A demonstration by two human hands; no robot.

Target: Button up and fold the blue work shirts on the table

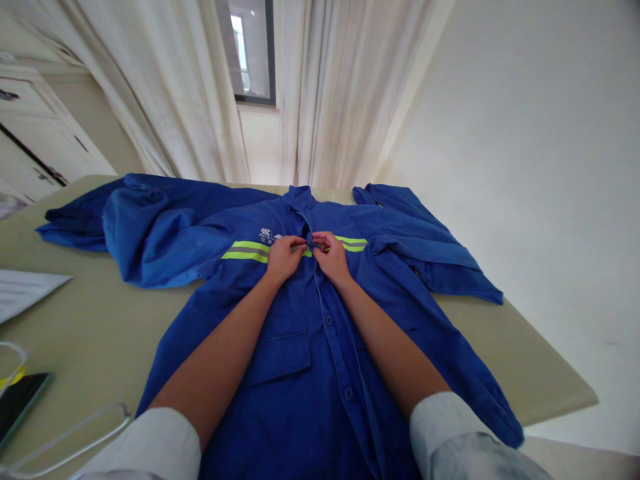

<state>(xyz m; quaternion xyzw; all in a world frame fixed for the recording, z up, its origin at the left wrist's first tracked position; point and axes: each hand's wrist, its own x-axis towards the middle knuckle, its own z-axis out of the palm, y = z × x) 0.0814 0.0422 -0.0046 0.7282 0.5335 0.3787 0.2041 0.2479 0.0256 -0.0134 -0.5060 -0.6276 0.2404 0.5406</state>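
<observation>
A blue work jacket (280,320) with a yellow-green and grey reflective stripe lies front up, its collar pointing away from me. My left hand (287,257) pinches one edge of the front opening at stripe height. Facing it, my right hand (330,255) pinches the opposite edge, and the fingertips of both hands nearly meet. Whatever small fastening sits between the fingers is hidden. Below my hands, buttons (329,321) show along the front placket, and the lower front hangs partly apart. A flap pocket (283,357) lies between my forearms.
More folded blue clothing (200,190) lies behind the jacket on the greenish table (100,327). A paper sheet (27,292), a phone-like dark device (23,403) and a white cable (75,433) are at the left. Curtains and a wall stand beyond the table.
</observation>
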